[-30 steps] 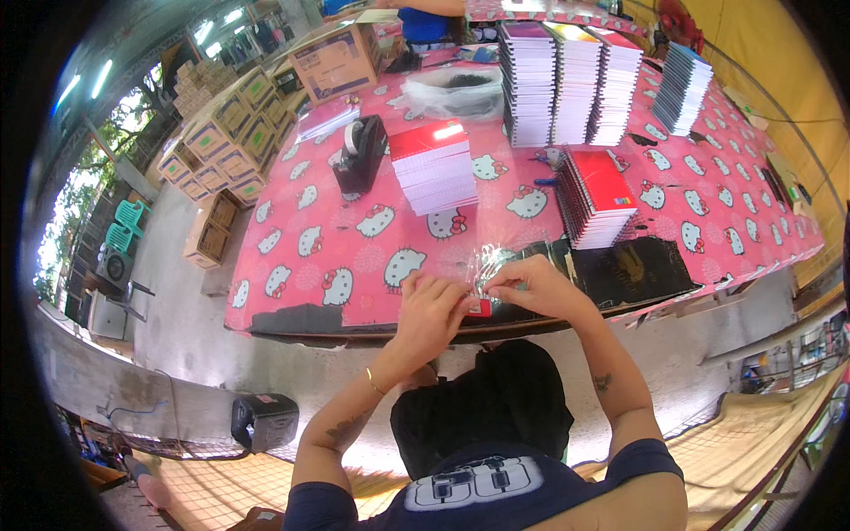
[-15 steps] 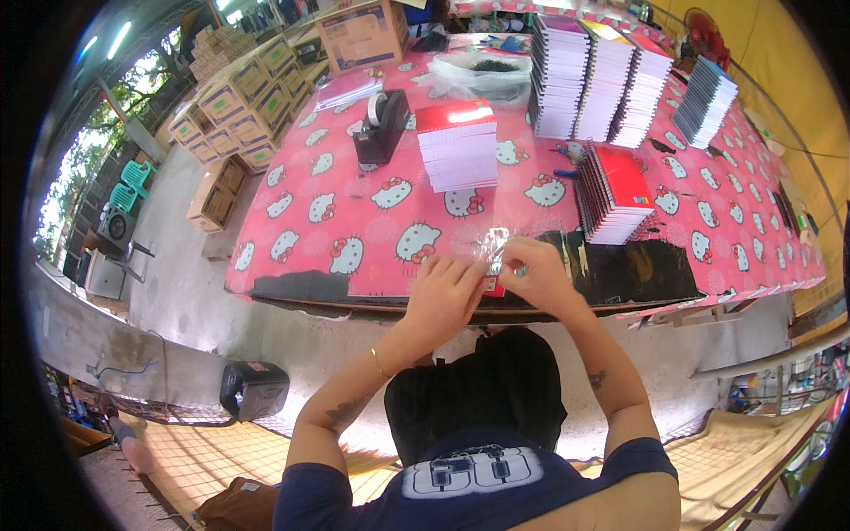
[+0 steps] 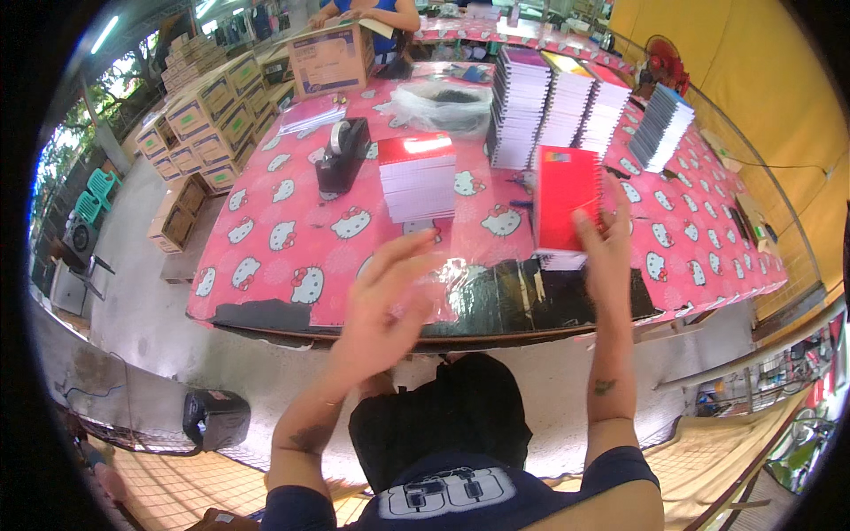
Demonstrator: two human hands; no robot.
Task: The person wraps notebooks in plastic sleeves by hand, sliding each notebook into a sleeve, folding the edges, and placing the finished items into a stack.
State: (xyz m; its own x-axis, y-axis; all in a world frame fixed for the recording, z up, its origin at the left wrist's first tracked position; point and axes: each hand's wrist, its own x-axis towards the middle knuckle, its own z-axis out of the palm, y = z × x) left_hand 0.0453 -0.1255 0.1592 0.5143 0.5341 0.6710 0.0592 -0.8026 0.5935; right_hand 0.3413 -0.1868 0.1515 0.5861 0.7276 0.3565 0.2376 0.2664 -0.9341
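Observation:
My right hand [image 3: 611,239] grips a red spiral notebook [image 3: 563,190] by its right side, thumb on the cover and fingers at the coil edge. The notebook is over the right-hand pile of spiral notebooks [image 3: 561,261], mostly hiding it; whether it touches the pile, I cannot tell. My left hand [image 3: 385,305] hangs above the table's front edge, fingers apart, slightly blurred, with nothing in it. Beyond it stands a stack of red-topped paper blocks [image 3: 418,186], with no coils visible. Left of that stack sits a black tape dispenser [image 3: 343,157].
Tall stacks of spiral notebooks [image 3: 518,111] and a dark-edged stack [image 3: 660,128] stand at the back right. A clear plastic bag [image 3: 438,108] lies mid-table. Cartons [image 3: 208,115] fill the left. Across the table, a person in blue [image 3: 390,13] handles a carton [image 3: 329,62].
My right hand has moved from the front edge to the right-hand pile and now has the red notebook. My left hand has lifted and opened. The view has shifted, bringing in the other person.

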